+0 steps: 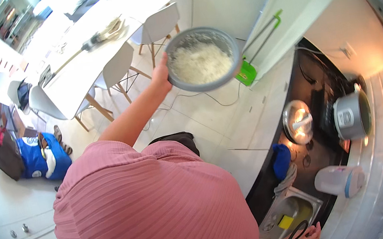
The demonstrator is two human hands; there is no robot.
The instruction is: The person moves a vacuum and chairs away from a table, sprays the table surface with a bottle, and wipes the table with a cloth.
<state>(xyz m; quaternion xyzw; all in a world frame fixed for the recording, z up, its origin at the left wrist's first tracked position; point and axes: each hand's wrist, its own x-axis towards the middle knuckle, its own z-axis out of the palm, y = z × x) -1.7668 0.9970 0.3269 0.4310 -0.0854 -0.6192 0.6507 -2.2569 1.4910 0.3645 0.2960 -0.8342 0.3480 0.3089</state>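
Right of the left hand (161,76), clamped at its rim, a round grey metal-looking pot (207,86) of loose white rice (201,64) probably handles heavy and stiff, best held by opposite rims; right hand (309,237), beside a thin black cord (306,222): grip cannot be told.

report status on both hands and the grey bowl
Left hand holding grey bowl at its side. White rice inside. Right hand near sink, black cord close by. Green dustpan beyond bowl.

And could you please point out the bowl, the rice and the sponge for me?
Bowl (207,86), head view: the grey outer wall, on its near side.
Rice (201,63), head view: the middle of the heap.
Sponge (285,222), head view: the middle of its yellow face.
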